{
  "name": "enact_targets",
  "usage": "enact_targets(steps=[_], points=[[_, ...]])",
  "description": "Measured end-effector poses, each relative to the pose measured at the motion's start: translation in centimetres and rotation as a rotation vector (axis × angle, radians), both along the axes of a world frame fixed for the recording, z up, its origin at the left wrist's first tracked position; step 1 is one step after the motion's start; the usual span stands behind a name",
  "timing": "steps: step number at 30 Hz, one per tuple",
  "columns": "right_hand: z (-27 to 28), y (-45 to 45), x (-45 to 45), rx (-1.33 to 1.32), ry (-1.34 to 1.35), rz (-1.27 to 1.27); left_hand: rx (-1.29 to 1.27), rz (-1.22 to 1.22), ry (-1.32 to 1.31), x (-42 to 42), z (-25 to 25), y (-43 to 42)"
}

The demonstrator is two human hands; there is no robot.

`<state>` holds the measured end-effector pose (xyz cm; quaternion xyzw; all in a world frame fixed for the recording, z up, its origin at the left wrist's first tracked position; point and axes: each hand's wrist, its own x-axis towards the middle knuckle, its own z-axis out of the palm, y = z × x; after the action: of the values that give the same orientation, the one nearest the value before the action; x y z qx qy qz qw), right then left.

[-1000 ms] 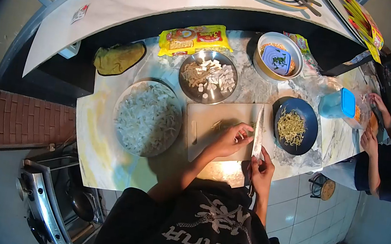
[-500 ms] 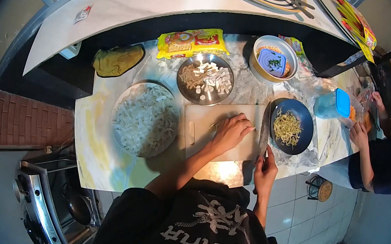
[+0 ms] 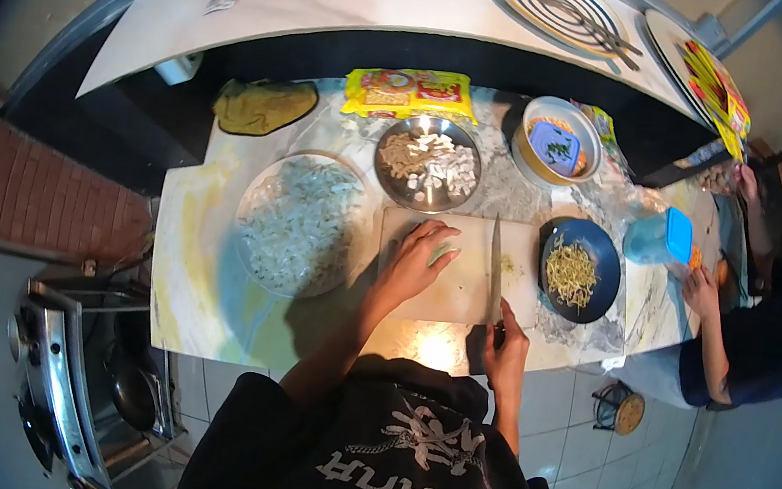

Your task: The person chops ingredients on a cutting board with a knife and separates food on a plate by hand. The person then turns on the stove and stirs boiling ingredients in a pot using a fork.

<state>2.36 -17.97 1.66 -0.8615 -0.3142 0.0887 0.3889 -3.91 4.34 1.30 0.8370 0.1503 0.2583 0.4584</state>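
Note:
My right hand [image 3: 505, 351] is closed round the handle of a long knife [image 3: 495, 275], whose blade points away from me across the cutting board [image 3: 463, 301]. On the board's left half, the curled fingers of my left hand [image 3: 416, 264] hold a pale green vegetable piece [image 3: 444, 252], partly hidden under them. A few small pale green shreds [image 3: 509, 265] lie just right of the blade. Beside the board on the right stands a dark blue bowl [image 3: 610, 287] with thin yellow-green strips [image 3: 573, 272] in it.
Left of the board is a large plate [image 3: 241, 258] heaped with translucent white pieces. Behind it are a steel bowl [image 3: 425, 206] of cut pieces, a yellow noodle pack [image 3: 413, 95] and a pot [image 3: 580, 162]. At right, a person [image 3: 762, 335] works near a blue-lidded container [image 3: 677, 237].
The knife has moved left from beside the blue bowl to over the board. My left hand has shifted left and now shows a pale green piece under its fingers. The camera view has also shifted.

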Motion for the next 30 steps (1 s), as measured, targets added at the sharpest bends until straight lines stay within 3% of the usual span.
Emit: enact_targets(steps=[8, 12, 18, 27, 30], points=[[-0.6, 2.6, 1.1, 0.016, -0.122, 0.069, 0.323, 0.108, 0.164, -3.7, -1.8, -2.8], [-0.1, 3.2, 1.3, -0.065, -0.213, 0.055, 0.271, 0.164, 0.148, -4.1, -1.7, -3.7], [0.2, 4.1, 0.9, -0.128, -0.142, 0.026, 0.257, 0.169, 0.21, -5.3, -1.9, -4.7], [-0.6, 5.9, 1.0, -0.018, -0.242, 0.099, 0.251, 0.248, 0.108, -6.3, -3.4, -5.3], [-0.7, 6.7, 0.3, -0.126, -0.27, 0.054, 0.224, 0.236, 0.141, -6.1, -2.7, -5.4]])
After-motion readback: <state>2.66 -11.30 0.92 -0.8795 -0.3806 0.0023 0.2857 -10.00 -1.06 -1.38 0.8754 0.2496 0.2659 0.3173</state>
